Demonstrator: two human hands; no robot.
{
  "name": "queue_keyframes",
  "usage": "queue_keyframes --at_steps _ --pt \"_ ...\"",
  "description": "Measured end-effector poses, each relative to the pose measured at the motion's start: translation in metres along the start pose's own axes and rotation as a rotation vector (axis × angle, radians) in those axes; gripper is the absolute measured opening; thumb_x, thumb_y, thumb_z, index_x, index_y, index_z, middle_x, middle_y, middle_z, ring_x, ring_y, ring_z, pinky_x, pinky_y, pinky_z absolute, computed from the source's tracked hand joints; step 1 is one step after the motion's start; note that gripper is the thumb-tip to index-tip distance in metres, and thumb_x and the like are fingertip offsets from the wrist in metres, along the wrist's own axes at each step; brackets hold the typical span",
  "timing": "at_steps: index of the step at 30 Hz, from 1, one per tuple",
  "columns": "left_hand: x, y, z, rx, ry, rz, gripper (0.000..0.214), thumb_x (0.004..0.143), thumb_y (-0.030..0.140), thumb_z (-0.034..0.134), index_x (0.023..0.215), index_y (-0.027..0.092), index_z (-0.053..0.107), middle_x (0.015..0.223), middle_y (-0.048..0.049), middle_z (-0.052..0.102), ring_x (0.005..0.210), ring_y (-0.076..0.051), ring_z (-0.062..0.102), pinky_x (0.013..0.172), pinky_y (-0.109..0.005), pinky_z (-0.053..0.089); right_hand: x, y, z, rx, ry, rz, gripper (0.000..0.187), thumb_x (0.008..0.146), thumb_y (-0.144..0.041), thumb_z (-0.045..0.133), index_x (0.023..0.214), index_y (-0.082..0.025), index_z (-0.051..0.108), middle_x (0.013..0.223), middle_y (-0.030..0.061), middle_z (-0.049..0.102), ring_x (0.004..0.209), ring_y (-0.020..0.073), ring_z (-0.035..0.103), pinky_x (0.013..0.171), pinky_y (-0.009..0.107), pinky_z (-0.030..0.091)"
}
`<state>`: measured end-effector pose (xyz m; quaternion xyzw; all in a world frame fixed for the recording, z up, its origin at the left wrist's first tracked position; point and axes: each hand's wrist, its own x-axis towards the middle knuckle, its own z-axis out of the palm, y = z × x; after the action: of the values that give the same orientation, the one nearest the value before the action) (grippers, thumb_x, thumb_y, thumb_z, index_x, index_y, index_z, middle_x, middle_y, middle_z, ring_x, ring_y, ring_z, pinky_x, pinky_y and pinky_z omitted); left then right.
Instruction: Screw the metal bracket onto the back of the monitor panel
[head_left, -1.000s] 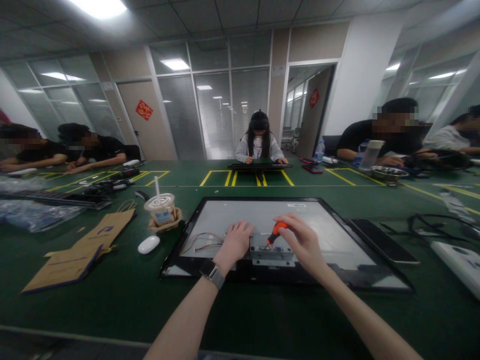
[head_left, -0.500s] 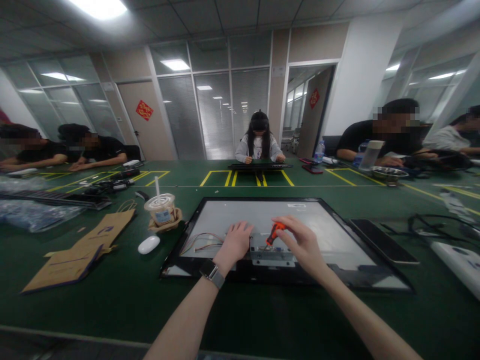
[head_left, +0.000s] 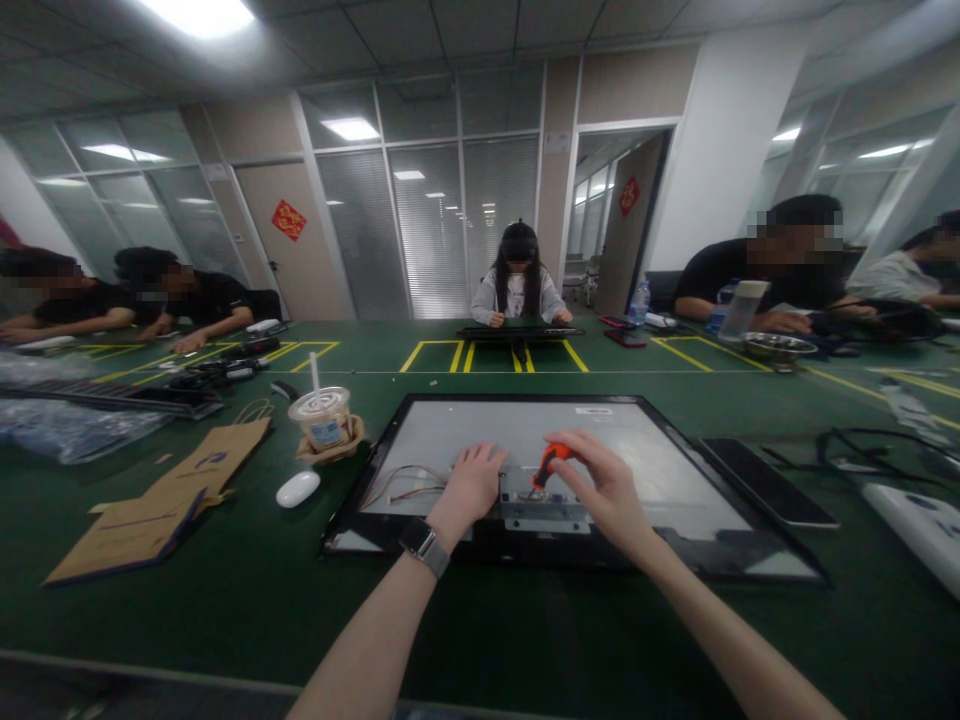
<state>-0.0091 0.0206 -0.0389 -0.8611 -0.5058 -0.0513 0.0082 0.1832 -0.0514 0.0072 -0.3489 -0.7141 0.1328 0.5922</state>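
A monitor panel (head_left: 660, 460) lies face down on the green table, its grey metal back up. My left hand (head_left: 471, 487), a watch on its wrist, rests flat with fingers spread on the panel beside a small metal bracket (head_left: 544, 508). My right hand (head_left: 604, 485) is closed round an orange-handled screwdriver (head_left: 550, 462), whose tip points down at the bracket. Thin coloured wires (head_left: 405, 478) run across the panel to the left of my left hand.
A lidded drink cup with a straw (head_left: 324, 417), a white mouse (head_left: 297, 489) and flattened brown paper bags (head_left: 161, 490) lie to the left. A dark slab (head_left: 765, 480), cables and a white power strip (head_left: 919, 525) lie to the right. Other people sit around the table.
My right hand has shifted slightly on the screwdriver handle, which has dipped a little. My left hand and the panel have not moved.
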Motion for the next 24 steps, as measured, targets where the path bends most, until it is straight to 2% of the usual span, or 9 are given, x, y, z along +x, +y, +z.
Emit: queue_keyframes --at_steps 4,10,19,24 --pt "-0.001 0.0 -0.001 -0.004 -0.005 -0.002 0.049 0.096 0.012 0.032 0.142 0.017 0.046 0.149 -0.0137 0.046 0.135 -0.028 0.045 0.112 -0.046 0.036 0.0 -0.002 -0.001 0.001 -0.007 0.013 0.023 0.092 -0.027 0.06 0.11 -0.026 0.073 0.096 0.0056 0.07 0.089 0.022 0.068 0.079 0.035 0.055" --pt "0.0 -0.002 0.003 0.01 0.022 0.009 0.049 0.095 0.011 0.034 0.141 0.018 0.047 0.147 -0.0138 0.047 0.135 -0.027 0.045 0.112 -0.045 0.036 -0.003 0.004 -0.002 0.045 -0.037 0.001 0.03 0.096 -0.025 0.052 0.122 -0.027 0.067 0.111 0.0076 0.073 0.102 0.0237 0.068 0.086 0.038 0.055" --pt "0.003 -0.004 0.009 0.012 0.023 0.005 0.049 0.094 0.011 0.034 0.142 0.019 0.046 0.149 -0.0129 0.046 0.136 -0.027 0.044 0.113 -0.047 0.035 0.0 0.0 -0.001 -0.052 -0.022 -0.043 0.025 0.091 -0.024 0.061 0.113 -0.025 0.071 0.097 0.0055 0.072 0.09 0.0213 0.069 0.081 0.034 0.056" --pt "0.002 -0.003 0.007 0.008 0.013 -0.004 0.05 0.095 0.011 0.033 0.142 0.019 0.046 0.15 -0.013 0.046 0.136 -0.027 0.044 0.113 -0.047 0.035 -0.003 0.002 -0.002 -0.023 -0.038 -0.027 0.031 0.095 -0.024 0.054 0.123 -0.028 0.067 0.109 0.0062 0.074 0.1 0.0222 0.069 0.089 0.037 0.054"
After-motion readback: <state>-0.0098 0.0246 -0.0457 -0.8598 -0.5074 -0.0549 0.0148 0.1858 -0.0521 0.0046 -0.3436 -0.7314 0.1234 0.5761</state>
